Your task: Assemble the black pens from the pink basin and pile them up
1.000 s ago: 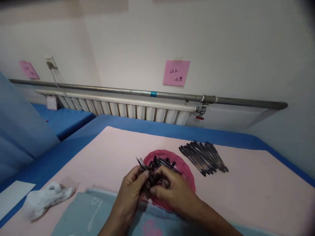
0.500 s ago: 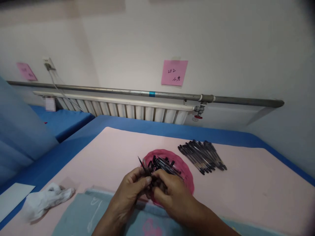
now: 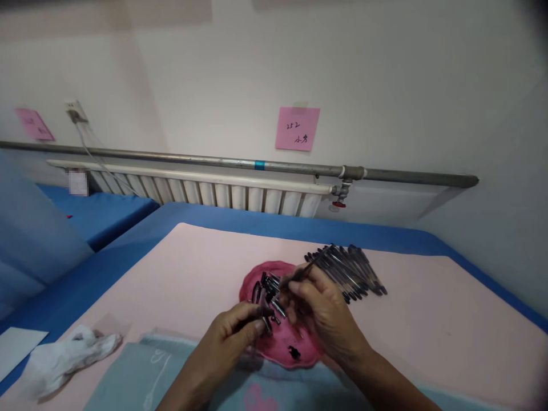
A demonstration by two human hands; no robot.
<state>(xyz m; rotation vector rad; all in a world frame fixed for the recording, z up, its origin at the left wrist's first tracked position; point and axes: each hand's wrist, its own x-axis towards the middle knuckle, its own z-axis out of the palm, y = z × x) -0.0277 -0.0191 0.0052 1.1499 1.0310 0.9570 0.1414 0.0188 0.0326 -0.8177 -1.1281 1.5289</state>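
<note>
My left hand (image 3: 229, 337) is closed in a pinch over the left part of a pink scalloped dish (image 3: 299, 359). A short dark pen part (image 3: 263, 311) shows at its fingertips, slightly blurred. My right hand (image 3: 327, 311) is closed on a slim dark pen (image 3: 309, 266), tilted with one end up and to the right; its lower end is hidden by the fingers. Between the hands, black and clear pen parts (image 3: 272, 288) lie in the dish, with small black pieces (image 3: 294, 352) near its front.
Behind my right hand, several pens (image 3: 353, 271) lie side by side on the pink mat (image 3: 428, 319). A teal patterned cloth (image 3: 171, 365) is in front. White crumpled cloth (image 3: 71, 359) lies left, beside a white sheet (image 3: 19, 348). A radiator (image 3: 240, 197) runs along the wall.
The hands, close together before, are now apart. My right hand has moved up and right with the slim dark pen, uncovering the front of the dish. The view has shifted slightly.
</note>
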